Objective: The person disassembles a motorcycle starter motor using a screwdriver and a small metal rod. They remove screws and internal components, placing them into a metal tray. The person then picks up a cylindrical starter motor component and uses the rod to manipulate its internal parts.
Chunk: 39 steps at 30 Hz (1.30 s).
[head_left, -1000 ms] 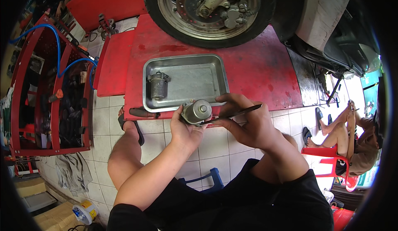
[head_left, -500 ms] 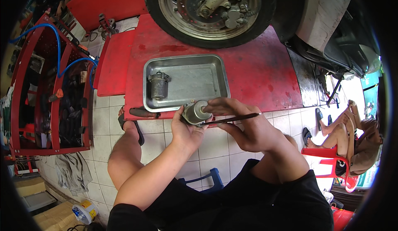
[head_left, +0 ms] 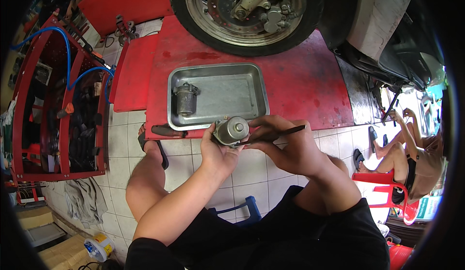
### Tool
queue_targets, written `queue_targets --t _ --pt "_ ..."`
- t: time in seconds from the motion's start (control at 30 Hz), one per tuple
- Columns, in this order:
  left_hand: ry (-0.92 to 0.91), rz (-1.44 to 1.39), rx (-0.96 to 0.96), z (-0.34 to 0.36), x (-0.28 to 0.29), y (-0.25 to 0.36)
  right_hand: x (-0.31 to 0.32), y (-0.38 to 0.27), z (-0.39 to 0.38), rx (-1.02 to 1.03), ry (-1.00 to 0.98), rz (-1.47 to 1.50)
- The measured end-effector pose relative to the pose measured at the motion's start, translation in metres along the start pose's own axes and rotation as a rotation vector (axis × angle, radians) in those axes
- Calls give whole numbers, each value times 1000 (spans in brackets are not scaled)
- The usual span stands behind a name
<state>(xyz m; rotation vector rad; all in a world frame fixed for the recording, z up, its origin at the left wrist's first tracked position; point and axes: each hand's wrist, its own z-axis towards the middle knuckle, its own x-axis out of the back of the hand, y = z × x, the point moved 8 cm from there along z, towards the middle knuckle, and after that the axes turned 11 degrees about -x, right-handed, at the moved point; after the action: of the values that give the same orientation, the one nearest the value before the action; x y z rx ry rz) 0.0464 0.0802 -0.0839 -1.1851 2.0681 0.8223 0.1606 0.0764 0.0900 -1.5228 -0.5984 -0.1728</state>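
While the left hand (head_left: 218, 156) holds a grey metal cylinder (head_left: 233, 130) just off the near edge of the metal tray (head_left: 225, 98), the right hand (head_left: 295, 146) is beside it, off the tray's near right corner. The left fingers curl around the cylinder's side and underside, and its domed end with a round boss faces up. The right fingers are narrow, pinched on a slim dark tool (head_left: 294, 129); its inner end reaches the lower rim of the cylinder, though whether it touches cannot be told. Whether the right fingertips also touch the cylinder is unclear.

Inside the tray, against its left side, stands a second metal cylinder (head_left: 185, 103), duller and with a bracketed top. The tray rests on a red bench (head_left: 305, 90), and a dark, grip-shaped piece (head_left: 167, 131) lies by its near left corner. Beyond the tray is a wheel (head_left: 237, 10) with a drilled brake disc and a black tyre.

Well to the left of the tray is a red rack (head_left: 60, 177) with a blue hose (head_left: 69, 52) looped over it; a grey cloth (head_left: 85, 199) lies on the floor nearer than the tray, on that side. Well to the tray's right, a co-worker (head_left: 428, 168) sits on a red plastic chair (head_left: 380, 187), both hands raised in front. A blue stool (head_left: 252, 209) shows below the tray, between the person's legs.
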Motion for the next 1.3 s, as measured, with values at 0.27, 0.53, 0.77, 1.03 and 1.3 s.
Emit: queue_targets --t 0.27,0.53,0.77,1.03,1.3 --pt "23 18 -18 -1 0 0 2 -3 3 128 30 0" --pt "-6 28 12 0 1 -2 2 -6 4 96 50 -88" --pt "-2 49 -8 -3 -3 0 -1 1 0 57 26 -95" --pt "26 6 -10 3 4 -1 -2 -8 0 214 -44 53" --pt "-25 53 22 1 6 -3 -11 -2 -2 185 -78 -5"
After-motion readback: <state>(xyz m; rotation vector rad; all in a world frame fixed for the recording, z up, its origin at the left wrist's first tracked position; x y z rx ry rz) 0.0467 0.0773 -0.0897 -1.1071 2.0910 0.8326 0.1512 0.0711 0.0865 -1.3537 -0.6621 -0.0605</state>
